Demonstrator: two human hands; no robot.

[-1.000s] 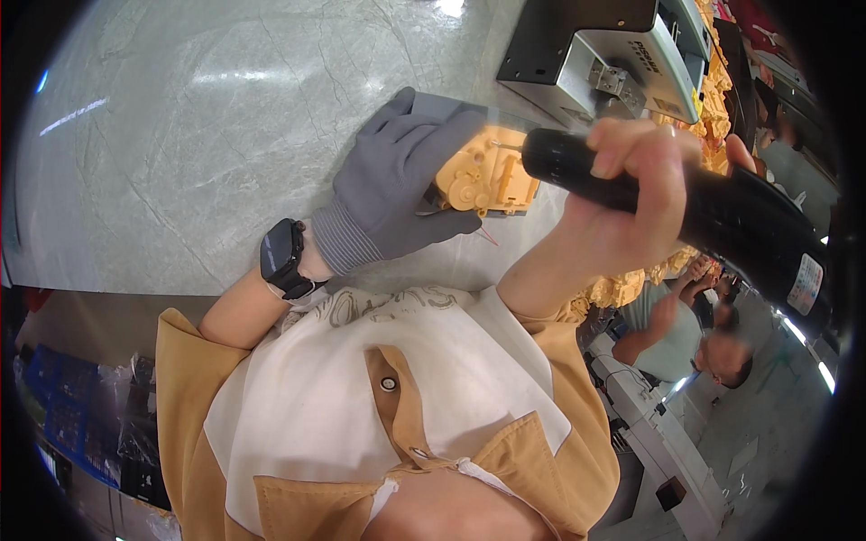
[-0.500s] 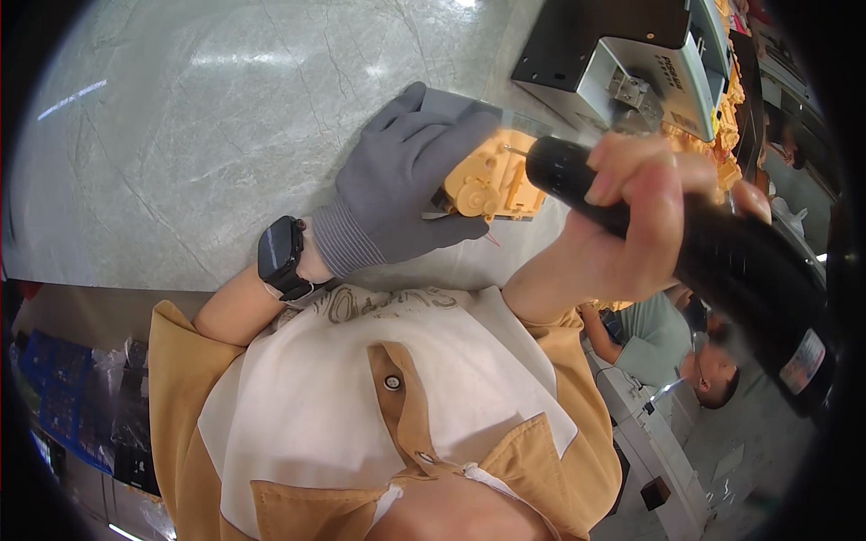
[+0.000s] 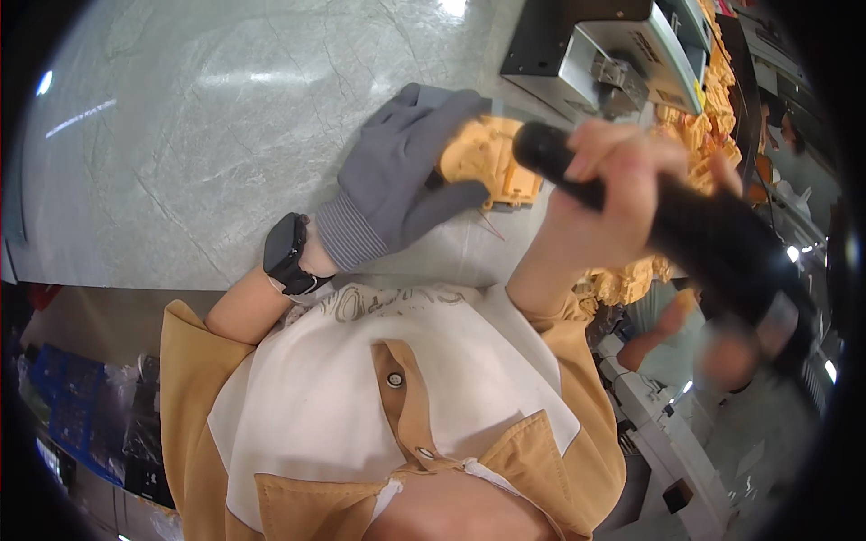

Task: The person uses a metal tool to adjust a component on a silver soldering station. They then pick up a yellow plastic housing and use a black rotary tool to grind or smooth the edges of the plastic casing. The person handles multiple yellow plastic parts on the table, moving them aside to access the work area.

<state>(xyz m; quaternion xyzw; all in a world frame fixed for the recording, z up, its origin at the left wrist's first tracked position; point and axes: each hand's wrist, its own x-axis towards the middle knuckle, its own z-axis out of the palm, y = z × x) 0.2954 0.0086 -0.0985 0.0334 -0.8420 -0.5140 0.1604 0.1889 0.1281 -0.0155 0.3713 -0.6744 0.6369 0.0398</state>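
My left hand, in a grey glove with a watch above the cuff, is closed around a yellow-orange plastic housing over the table. Its thumb lies along the near side and the fingers over the far left side. A thin reddish wire sticks out below the housing. In my bare right hand is a black electric screwdriver, held aslant with its nose toward the housing's right side. Blur and the angle hide the bit, so I cannot tell whether it touches.
Beyond the housing stands a black and silver metal machine. More yellow-orange parts are heaped along the right side and near my right forearm. A co-worker is at the lower right. The grey marbled tabletop extends left.
The screwdriver and my right hand have shifted slightly left, and its bit no longer shows. My left hand has tilted the housing a little. The co-worker's arm has moved.
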